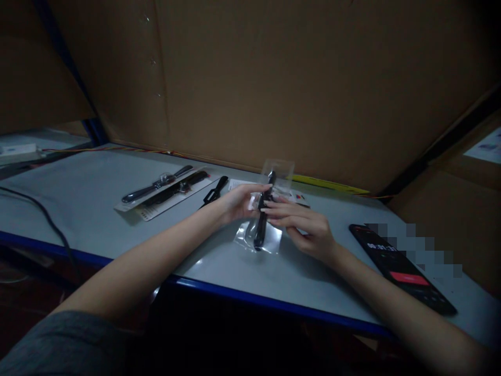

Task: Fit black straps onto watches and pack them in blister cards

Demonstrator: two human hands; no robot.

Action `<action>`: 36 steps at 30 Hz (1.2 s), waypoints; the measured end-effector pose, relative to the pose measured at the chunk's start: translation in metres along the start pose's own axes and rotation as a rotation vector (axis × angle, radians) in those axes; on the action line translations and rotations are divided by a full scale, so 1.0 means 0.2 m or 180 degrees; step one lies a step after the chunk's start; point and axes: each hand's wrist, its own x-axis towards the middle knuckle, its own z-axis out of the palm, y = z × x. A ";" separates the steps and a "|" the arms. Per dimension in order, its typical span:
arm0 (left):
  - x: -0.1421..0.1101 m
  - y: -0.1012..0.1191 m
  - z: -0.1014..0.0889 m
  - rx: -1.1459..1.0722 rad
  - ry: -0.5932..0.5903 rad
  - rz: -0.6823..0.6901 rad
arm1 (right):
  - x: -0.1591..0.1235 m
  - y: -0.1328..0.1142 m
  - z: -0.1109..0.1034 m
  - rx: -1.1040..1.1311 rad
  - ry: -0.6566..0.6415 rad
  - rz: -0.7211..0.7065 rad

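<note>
A black watch strap [263, 219] in a clear plastic bag [270, 172] stands nearly upright at mid-frame, grasped from both sides by the left hand [240, 203] and right hand [303, 224], which keeps it steady above the tabletop [78, 193]. Carded watch straps [166, 190] lie upper left, and a phone [403, 269] lies at right.

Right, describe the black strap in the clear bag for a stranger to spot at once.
Find the pale bench with the blue edge, then its middle, between the carded straps and the black phone. There the left hand and right hand hold a clear plastic bag with a black strap inside. It alone is held; its neighbours lie flat.
</note>
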 end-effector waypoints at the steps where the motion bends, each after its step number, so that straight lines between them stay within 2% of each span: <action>1: 0.00 0.00 0.00 0.0021 0.0015 0.0019 | 0.00 -0.01 0.00 0.0073 -0.0035 0.0019; 5: 0.00 -0.01 -0.01 0.0195 -0.0029 0.0176 | -0.01 -0.05 0.01 0.0327 -0.0024 0.0101; 7: 0.01 -0.01 -0.02 0.0207 0.0004 0.0337 | -0.01 -0.06 0.00 0.0485 0.0135 0.0275; 9: 0.01 -0.01 -0.02 0.0145 0.0041 0.0477 | -0.01 -0.05 -0.01 0.0525 0.0639 0.0678; 12: 0.01 -0.01 -0.01 0.0013 0.0022 0.0607 | 0.00 0.00 -0.02 0.0497 0.1610 0.1556; 13: 0.00 -0.01 0.01 -0.0026 0.0033 0.0666 | 0.00 0.01 -0.02 0.0636 0.1726 0.1849; 15: 0.00 -0.02 0.03 -0.0083 0.0090 0.0837 | 0.02 0.02 -0.01 0.1252 0.1408 0.2340; 18: -0.02 -0.01 0.08 -0.0069 0.0104 0.1150 | 0.05 -0.03 0.03 0.2356 0.0365 0.2761; 19: -0.03 -0.01 0.09 -0.0055 0.0087 0.1242 | 0.06 -0.06 0.04 0.2556 0.0161 0.2819; 21: -0.04 0.00 0.11 -0.0026 0.0035 0.1430 | 0.08 -0.11 0.06 0.2608 0.0144 0.2843; 24: -0.04 0.01 0.11 0.0069 0.0006 0.1580 | 0.08 -0.13 0.04 0.1957 0.0558 0.2657; 27: -0.03 -0.01 0.11 -0.0041 0.0399 0.1497 | 0.06 -0.09 -0.02 0.0316 0.0733 0.2217; 29: -0.03 -0.03 0.13 -0.0235 0.0681 0.1405 | 0.06 -0.07 -0.06 -0.1158 0.0553 0.1892; 32: -0.03 -0.05 0.16 -0.0305 0.0552 0.1206 | 0.07 -0.09 -0.06 -0.2763 -0.0018 0.1588; 34: -0.02 -0.06 0.17 -0.0190 0.0389 0.1135 | 0.09 -0.12 -0.02 -0.3174 -0.0375 0.1469; 36: -0.01 -0.07 0.15 -0.0021 0.0432 0.1107 | 0.11 -0.16 0.04 -0.3216 -0.0630 0.1319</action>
